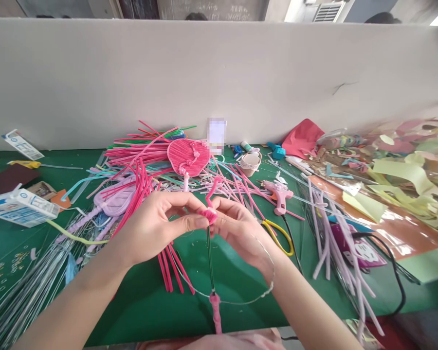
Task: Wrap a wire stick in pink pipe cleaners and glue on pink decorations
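On my feed, my left hand (164, 226) and right hand (237, 224) meet at the centre, both pinched on a pink chenille piece (209, 214) atop a dark stem (209, 260). I'd press lightly, sparing the pile, steady the stem, and guide the pale wire loop (266, 291), near right, clear of my fingers.

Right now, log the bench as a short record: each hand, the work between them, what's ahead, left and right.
left hand: pinching pink piece
right hand: pinching same piece, other side
rod: below pink piece, lower part wrapped in pink
ahead: pink panel, cup
left: carton, loose wires
right: glue gun, lilac sticks
table: green
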`<state>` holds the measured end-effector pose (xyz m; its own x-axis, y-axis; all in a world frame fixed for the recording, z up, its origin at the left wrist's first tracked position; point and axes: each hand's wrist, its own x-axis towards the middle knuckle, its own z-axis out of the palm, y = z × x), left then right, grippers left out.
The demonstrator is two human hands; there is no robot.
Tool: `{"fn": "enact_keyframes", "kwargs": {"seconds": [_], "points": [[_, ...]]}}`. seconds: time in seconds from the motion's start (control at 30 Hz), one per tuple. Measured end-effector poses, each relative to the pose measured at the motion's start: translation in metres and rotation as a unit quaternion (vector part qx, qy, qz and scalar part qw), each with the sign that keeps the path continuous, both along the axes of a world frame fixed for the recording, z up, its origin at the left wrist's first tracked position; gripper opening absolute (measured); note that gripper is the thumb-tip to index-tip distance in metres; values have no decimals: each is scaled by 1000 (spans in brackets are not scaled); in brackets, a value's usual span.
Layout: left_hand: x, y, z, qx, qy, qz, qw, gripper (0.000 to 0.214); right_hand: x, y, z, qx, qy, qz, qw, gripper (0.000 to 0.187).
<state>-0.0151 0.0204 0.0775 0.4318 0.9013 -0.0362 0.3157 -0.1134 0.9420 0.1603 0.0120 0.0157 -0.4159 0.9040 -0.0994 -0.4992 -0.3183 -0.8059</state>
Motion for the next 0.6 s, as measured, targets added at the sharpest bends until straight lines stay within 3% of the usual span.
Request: {"fn": "enact_keyframes", "kwargs": {"seconds": [0.1,0.23,0.43,0.6], "points": [[-3,3,-3,-7,-33,-13,999,15,-8,-9,-2,15,33,-31,999,27],[-8,11,-8,10,-38,-47,998,12,-13,-15,-2,-39,98,16,994,30],[-13,18,-16,69,-50,-44,995,23,-18,-18,-1,-81,156,82,981,30],[-15,21,-20,80,-76,-42,993,28,-24,-20,-2,-77,157,27,984,32]]}}
